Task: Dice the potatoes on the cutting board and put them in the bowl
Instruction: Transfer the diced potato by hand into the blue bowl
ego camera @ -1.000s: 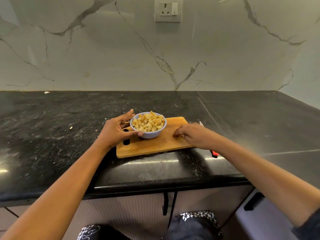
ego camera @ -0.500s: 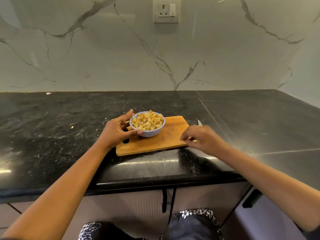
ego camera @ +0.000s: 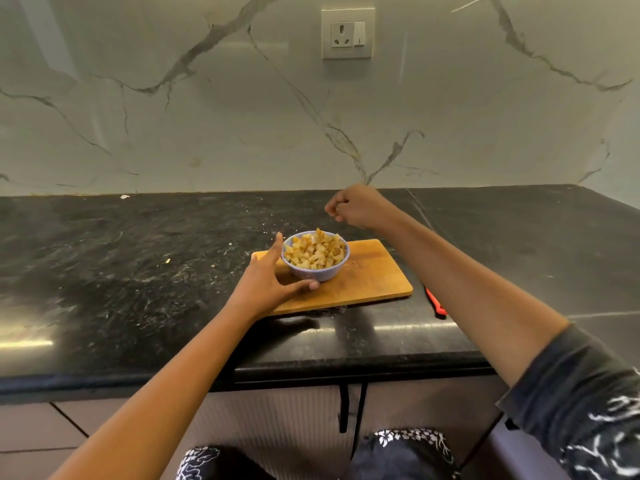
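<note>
Two bare arms reach over a black, speckled stone tabletop (ego camera: pixel 138 271) in the head view. On it, a small pale-blue bowl (ego camera: pixel 311 274) heaped with diced potatoes (ego camera: pixel 315 252) stands on the 9 o'clock half of a wooden cutting board (ego camera: pixel 374 275). The left grip (ego camera: pixel 266 285) holds the bowl from 8 o'clock, the fingers curving up along its left wall and the thumb pressing against its foot at 6 o'clock. The right grip (ego camera: pixel 360 206) hangs in the air at the bowl's 1 o'clock, clear of the rim. Its fingers are curled in and bunched against the thumb; whether a piece is pinched between them cannot be told. The board's 3 o'clock half shows wood with a few pale crumbs (ego camera: pixel 354 263) just beside the bowl. At the board's 3 o'clock, near its edge but apart from it, a red handle (ego camera: pixel 435 304) lies on the tabletop, its far end hidden behind the right forearm (ego camera: pixel 467 289). Small pale scraps (ego camera: pixel 168 260) dot the stone at the board's 9 and 11 o'clock. A dark patterned sleeve (ego camera: pixel 581 403) covers the right upper arm. Behind the tabletop, at 12 o'clock, rises a white veined marble wall (ego camera: pixel 173 133) carrying a socket (ego camera: pixel 347 32) with a switch. Cabinet doors (ego camera: pixel 294 427) show beneath the tabletop's front edge at 6 o'clock.
</note>
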The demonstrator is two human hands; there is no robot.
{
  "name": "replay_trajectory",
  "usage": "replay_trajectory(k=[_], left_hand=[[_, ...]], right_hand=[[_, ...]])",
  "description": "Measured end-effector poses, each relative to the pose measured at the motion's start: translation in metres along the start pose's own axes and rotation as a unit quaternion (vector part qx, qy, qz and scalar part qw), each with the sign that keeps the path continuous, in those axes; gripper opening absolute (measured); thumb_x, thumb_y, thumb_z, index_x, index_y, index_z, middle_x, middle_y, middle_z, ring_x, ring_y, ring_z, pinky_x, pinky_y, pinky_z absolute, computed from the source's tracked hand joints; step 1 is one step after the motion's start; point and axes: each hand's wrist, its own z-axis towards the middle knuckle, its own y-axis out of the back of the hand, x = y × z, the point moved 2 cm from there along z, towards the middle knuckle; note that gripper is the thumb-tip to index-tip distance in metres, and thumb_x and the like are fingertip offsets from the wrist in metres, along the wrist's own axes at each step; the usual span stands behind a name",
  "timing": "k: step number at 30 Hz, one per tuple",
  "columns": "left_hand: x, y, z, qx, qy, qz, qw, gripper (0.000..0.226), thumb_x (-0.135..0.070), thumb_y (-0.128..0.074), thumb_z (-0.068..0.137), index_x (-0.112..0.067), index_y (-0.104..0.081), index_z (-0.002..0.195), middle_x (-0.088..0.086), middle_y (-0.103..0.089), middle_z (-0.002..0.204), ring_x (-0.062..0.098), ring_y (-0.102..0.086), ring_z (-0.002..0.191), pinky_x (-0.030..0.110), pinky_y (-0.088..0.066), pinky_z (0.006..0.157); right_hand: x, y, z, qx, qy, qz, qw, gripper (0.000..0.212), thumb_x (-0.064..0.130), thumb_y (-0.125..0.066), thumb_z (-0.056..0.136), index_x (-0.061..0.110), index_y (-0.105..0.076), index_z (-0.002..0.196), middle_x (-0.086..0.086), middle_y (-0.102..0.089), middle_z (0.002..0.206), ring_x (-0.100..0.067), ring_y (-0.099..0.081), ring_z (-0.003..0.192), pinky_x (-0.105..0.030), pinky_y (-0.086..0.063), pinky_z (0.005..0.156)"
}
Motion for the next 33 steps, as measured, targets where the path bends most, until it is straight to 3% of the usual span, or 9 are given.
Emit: replay_trajectory(k=[2, 5, 9, 12, 14, 17, 29, 31, 33], left_hand=[[-0.002, -0.008, -0.005, 0.01, 0.003, 0.049, 0.999, 0.126, -0.067, -0.065, 0.066, -0.021, 0.017, 0.15, -0.004, -0.011, 0.159, 0.026, -0.003, 0.146, 0.044, -0.003, 0.116], [0.001, -0.006, -0.003, 0.023, -0.001, 0.076, 0.997, 0.134, -0.069, -0.065, 0.064, -0.017, 0.029, 0.145, -0.002, -0.004, 0.16, 0.023, -0.003, 0.146, 0.039, -0.003, 0.116], [0.007, 0.006, 0.007, 0.062, 0.004, 0.067, 0.996, 0.133, -0.069, -0.064, 0.063, -0.019, 0.03, 0.144, -0.003, -0.002, 0.16, 0.025, 0.001, 0.146, 0.039, -0.002, 0.116], [0.005, 0.008, 0.008, 0.065, -0.002, 0.069, 0.995, 0.121, -0.063, -0.059, 0.074, -0.018, 0.028, 0.145, -0.002, 0.001, 0.16, 0.022, 0.002, 0.146, 0.036, 0.001, 0.116], [0.004, 0.009, 0.007, 0.056, -0.007, 0.062, 0.996, 0.109, -0.058, -0.053, 0.082, -0.018, 0.026, 0.146, -0.001, 0.001, 0.16, 0.021, 0.002, 0.146, 0.035, 0.002, 0.116], [0.003, 0.009, 0.005, 0.057, -0.013, 0.054, 0.997, 0.102, -0.054, -0.05, 0.087, -0.018, 0.023, 0.147, -0.001, 0.001, 0.16, 0.02, 0.003, 0.145, 0.035, 0.003, 0.116], [0.009, 0.01, 0.008, 0.055, -0.023, 0.056, 0.997, 0.087, -0.056, -0.042, 0.09, -0.025, 0.016, 0.148, -0.002, 0.005, 0.16, 0.018, 0.003, 0.145, 0.035, 0.004, 0.116], [0.013, 0.008, 0.01, 0.053, -0.013, 0.049, 0.997, 0.089, -0.059, -0.041, 0.088, -0.027, 0.015, 0.149, -0.003, 0.004, 0.159, 0.023, 0.005, 0.145, 0.039, 0.003, 0.116], [0.017, 0.007, 0.012, 0.055, -0.005, 0.039, 0.998, 0.091, -0.065, -0.041, 0.083, -0.03, 0.012, 0.149, -0.004, 0.001, 0.16, 0.03, 0.008, 0.145, 0.045, 0.0, 0.116]], right_hand=[[-0.012, -0.008, -0.005, 0.041, -0.03, -0.007, 0.999, 0.033, 0.014, -0.038, 0.1, 0.004, -0.058, 0.125, -0.01, -0.056, 0.132, -0.023, -0.052, 0.119, -0.033, -0.04, 0.098], [-0.02, -0.028, -0.021, 0.153, -0.056, 0.098, 0.982, 0.042, 0.034, -0.032, 0.103, 0.012, -0.048, 0.135, -0.007, -0.046, 0.141, -0.018, -0.043, 0.125, -0.029, -0.03, 0.098], [-0.021, -0.031, -0.018, 0.138, -0.029, 0.162, 0.977, 0.053, 0.045, -0.027, 0.101, 0.018, -0.036, 0.145, -0.003, -0.035, 0.151, -0.02, -0.034, 0.137, -0.037, -0.024, 0.111], [-0.019, -0.04, -0.016, 0.16, -0.008, 0.085, 0.983, 0.057, 0.047, -0.022, 0.102, 0.018, -0.021, 0.151, -0.003, -0.021, 0.157, -0.021, -0.019, 0.144, -0.038, -0.015, 0.115], [-0.019, -0.051, -0.017, 0.185, 0.055, -0.013, 0.981, 0.057, 0.043, -0.019, 0.103, 0.017, -0.007, 0.152, 0.0, -0.004, 0.159, -0.015, -0.003, 0.146, -0.037, -0.001, 0.116], [-0.017, -0.052, -0.015, 0.144, 0.095, -0.056, 0.983, 0.059, 0.044, -0.014, 0.102, 0.017, 0.001, 0.152, 0.002, 0.005, 0.159, -0.01, 0.006, 0.145, -0.036, 0.006, 0.116], [-0.005, -0.062, -0.015, 0.186, 0.161, -0.188, 0.951, 0.064, 0.049, -0.016, 0.1, 0.015, 0.001, 0.151, 0.001, 0.004, 0.159, -0.011, 0.005, 0.145, -0.038, 0.005, 0.117], [-0.003, -0.058, -0.014, 0.152, 0.173, -0.158, 0.96, 0.059, 0.044, -0.021, 0.101, 0.015, -0.007, 0.151, 0.0, -0.007, 0.159, -0.012, -0.005, 0.145, -0.037, -0.003, 0.118], [-0.001, -0.047, -0.012, 0.038, 0.18, -0.069, 0.98, 0.046, 0.026, -0.038, 0.102, 0.012, -0.032, 0.146, -0.006, -0.04, 0.148, -0.018, -0.039, 0.134, -0.032, -0.029, 0.11]])
